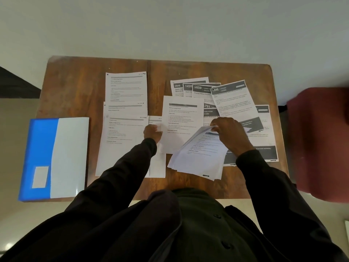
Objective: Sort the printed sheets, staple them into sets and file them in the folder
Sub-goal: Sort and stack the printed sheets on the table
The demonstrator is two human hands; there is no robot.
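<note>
Printed sheets lie spread over a wooden table (pixel 75 87). My right hand (pixel 231 133) grips a stack of white sheets (pixel 198 156) by its top edge, tilted above the table. My left hand (pixel 152 132) pinches the left edge of a single text sheet (pixel 182 120) at the centre. A column of overlapping text sheets (pixel 125 110) lies left of centre. Sheets with dark numbered headers (pixel 232 97) fan out at the right. A blue and white folder (pixel 56 157) lies closed at the table's left front corner. No stapler is in view.
A dark red chair or cushion (pixel 321 140) stands at the table's right edge. Pale floor surrounds the table. My dark sleeves and jacket fill the lower part of the view.
</note>
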